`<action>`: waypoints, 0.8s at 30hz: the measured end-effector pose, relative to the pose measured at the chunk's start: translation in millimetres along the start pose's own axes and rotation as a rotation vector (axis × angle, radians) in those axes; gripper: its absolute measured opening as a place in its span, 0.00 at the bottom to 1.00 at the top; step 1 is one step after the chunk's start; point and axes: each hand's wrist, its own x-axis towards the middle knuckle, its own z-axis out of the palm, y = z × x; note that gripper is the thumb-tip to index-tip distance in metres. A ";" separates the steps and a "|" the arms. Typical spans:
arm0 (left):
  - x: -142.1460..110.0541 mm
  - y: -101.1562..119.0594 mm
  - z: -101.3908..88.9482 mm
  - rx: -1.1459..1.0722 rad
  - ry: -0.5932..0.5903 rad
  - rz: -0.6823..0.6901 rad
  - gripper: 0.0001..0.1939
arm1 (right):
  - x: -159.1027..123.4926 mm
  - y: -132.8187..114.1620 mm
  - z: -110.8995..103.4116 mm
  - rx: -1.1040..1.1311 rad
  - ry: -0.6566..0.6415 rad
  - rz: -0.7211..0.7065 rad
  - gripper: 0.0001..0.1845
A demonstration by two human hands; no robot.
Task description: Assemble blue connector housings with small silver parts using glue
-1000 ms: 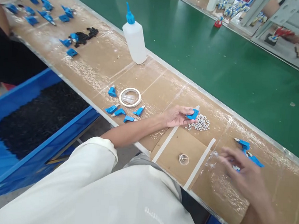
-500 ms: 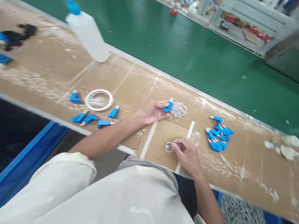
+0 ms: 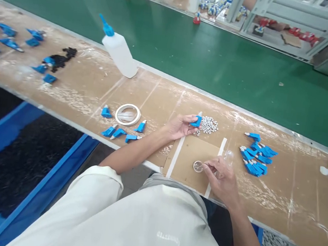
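Observation:
My left hand (image 3: pixel 182 127) is closed on a small blue plastic piece with a white tip (image 3: pixel 196 121), held upright between thumb and fingers. It is beside a pile of small white-grey bits (image 3: pixel 209 125). My right hand (image 3: pixel 222 177) is pinched, with a thin stick-like tool (image 3: pixel 202 165) between the fingertips. The tool's end reaches a small round dish (image 3: pixel 196 170) on a cardboard sheet (image 3: pixel 191 151) with white strips along its sides. To the right of my right hand lies a heap of similar blue pieces (image 3: pixel 256 157).
Left of my left arm are a roll of tape (image 3: pixel 138 118) and several blue pieces (image 3: pixel 119 132). A white bottle with a blue nozzle (image 3: pixel 120 53) stands by the green surface (image 3: pixel 176 44). Black bits (image 3: pixel 61 60) lie further left. Blue bins (image 3: pixel 37 147) are below the table edge.
The view has turned left, so the table's contents appear further right. My right fingertips have drawn slightly away from the dish. My left hand still holds the blue piece.

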 end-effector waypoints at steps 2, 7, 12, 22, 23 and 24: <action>-0.5 0.3 1.6 0.030 -0.010 -0.009 0.11 | -1.2 -2.5 -3.4 -0.028 0.007 -0.067 0.07; -4.5 -5.4 6.1 0.089 -0.113 -0.050 0.08 | -3.8 -12.9 -6.6 -0.063 0.035 -0.173 0.07; -5.5 -14.7 5.1 0.042 -0.224 -0.144 0.05 | -5.0 -14.5 -6.8 -0.020 0.045 -0.150 0.07; -12.7 -30.3 5.5 0.033 -0.470 -0.302 0.06 | 24.5 -34.5 -17.1 0.192 0.604 -0.159 0.04; -13.3 -30.9 6.0 0.031 -0.484 -0.311 0.06 | 28.5 -35.7 -15.5 0.155 0.628 -0.194 0.05; -13.8 -31.3 6.2 0.032 -0.494 -0.318 0.07 | 31.9 -36.1 -13.8 0.121 0.638 -0.222 0.06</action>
